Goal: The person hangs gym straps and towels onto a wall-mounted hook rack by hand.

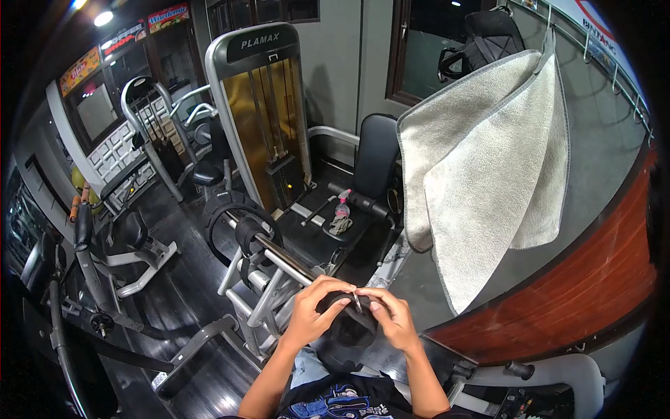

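Note:
My left hand [317, 313] and my right hand [392, 320] are close together in front of my body, low in the middle of the view. Both have their fingers and thumbs pinched on a black fabric item [352, 331] that hangs between them. Its exact kind is not clear. A thin, pale strip [358, 300] shows between my fingertips at its upper edge; I cannot tell whether it belongs to the fabric. A grey-white towel [488, 167] hangs from a hook to the right, above and apart from my hands.
A weight-stack machine [262, 119] marked PLAMAX stands ahead. On its padded seat lie a pink spray bottle [343, 204] and a crumpled cloth [340, 224]. A black backpack [492, 42] hangs behind the towel. A reddish wooden panel [551, 279] curves along the right. More gym machines stand left.

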`<state>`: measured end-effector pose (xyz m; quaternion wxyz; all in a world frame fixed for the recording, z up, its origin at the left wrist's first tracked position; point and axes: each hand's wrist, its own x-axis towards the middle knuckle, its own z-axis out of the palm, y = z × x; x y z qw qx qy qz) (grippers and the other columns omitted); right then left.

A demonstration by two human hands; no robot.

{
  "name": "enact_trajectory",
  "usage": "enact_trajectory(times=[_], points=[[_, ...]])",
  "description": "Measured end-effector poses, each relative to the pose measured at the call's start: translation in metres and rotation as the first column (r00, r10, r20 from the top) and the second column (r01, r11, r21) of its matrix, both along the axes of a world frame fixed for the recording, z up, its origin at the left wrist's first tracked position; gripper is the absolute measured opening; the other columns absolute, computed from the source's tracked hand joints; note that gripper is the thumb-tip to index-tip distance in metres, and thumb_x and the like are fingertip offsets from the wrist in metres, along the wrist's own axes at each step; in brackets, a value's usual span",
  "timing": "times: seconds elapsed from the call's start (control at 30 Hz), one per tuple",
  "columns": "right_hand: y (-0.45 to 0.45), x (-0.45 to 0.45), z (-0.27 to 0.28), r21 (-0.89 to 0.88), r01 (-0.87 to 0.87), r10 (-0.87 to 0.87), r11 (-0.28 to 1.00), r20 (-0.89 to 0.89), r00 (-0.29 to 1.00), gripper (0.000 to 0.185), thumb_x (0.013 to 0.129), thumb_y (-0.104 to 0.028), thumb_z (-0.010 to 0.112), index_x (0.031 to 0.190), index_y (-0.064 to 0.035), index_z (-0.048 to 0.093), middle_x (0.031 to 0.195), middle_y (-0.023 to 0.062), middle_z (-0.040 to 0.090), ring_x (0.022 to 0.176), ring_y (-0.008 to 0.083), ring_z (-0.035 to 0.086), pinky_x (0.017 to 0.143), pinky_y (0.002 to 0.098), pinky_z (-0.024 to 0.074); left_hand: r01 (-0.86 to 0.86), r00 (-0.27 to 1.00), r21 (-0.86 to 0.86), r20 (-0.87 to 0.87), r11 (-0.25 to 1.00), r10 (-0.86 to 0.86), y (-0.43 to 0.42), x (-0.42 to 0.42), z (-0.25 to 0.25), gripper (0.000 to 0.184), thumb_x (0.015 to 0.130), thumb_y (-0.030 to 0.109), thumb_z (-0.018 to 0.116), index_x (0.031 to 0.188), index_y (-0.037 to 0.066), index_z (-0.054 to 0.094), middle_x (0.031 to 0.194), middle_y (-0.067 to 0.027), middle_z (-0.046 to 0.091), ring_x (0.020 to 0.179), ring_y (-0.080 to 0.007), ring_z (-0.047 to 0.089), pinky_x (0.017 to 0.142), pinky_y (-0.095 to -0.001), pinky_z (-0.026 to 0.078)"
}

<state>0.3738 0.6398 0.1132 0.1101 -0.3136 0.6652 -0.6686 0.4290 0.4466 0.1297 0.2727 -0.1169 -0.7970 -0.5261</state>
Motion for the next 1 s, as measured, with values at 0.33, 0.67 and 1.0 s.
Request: enact_trajectory(times=[0.33, 0.67, 1.0], points=[[-0.015, 0.001, 0.003, 0.016, 0.212, -0.200, 0.977, -0.271, 0.941, 0.018, 0.093, -0.002, 0.066, 0.109, -0.0046, 0.073, 0.099, 0.0101, 0.076, 0.086, 0.0200, 0.075, 0.074, 0.0294, 0.0566, 0.158, 0.982, 0.338, 0.043, 0.928, -0.183, 0.005, -0.001, -0.022, 0.031, 0.088, 0.020, 0.075, 0.109, 0.003, 0.061, 0.111, -0.0110, 0.062, 0.104, -0.0205, 0.061, 0.091, -0.0333, 0.049], [-0.035, -0.009, 0.008, 0.023, 0.315, -0.295, 0.949, -0.288, 0.911, 0.014, 0.103, -0.012, 0.055, 0.116, -0.0058, 0.058, 0.072, 0.0102, 0.071, 0.068, 0.0193, 0.075, 0.056, 0.0312, 0.0550, 0.202, 0.912, 0.528, 0.204, 0.825, -0.354, 0.000, 0.000, -0.040, 0.052, 0.083, 0.034, 0.074, 0.117, 0.006, 0.046, 0.116, -0.0073, 0.047, 0.110, -0.0165, 0.046, 0.101, -0.0325, 0.035], [-0.070, -0.046, 0.030, 0.207, 0.261, -0.157, 0.943, -0.415, 0.896, 0.015, 0.105, -0.016, 0.053, 0.113, -0.0038, 0.055, 0.063, 0.0103, 0.067, 0.053, 0.0178, 0.069, 0.047, 0.0305, 0.0498, 0.145, 0.870, 0.817, 0.164, 0.559, -0.465, -0.022, -0.013, -0.070, 0.069, 0.084, 0.040, 0.064, 0.136, 0.000, 0.043, 0.125, -0.0166, 0.057, 0.119, -0.0265, 0.057, 0.106, -0.0373, 0.041]])
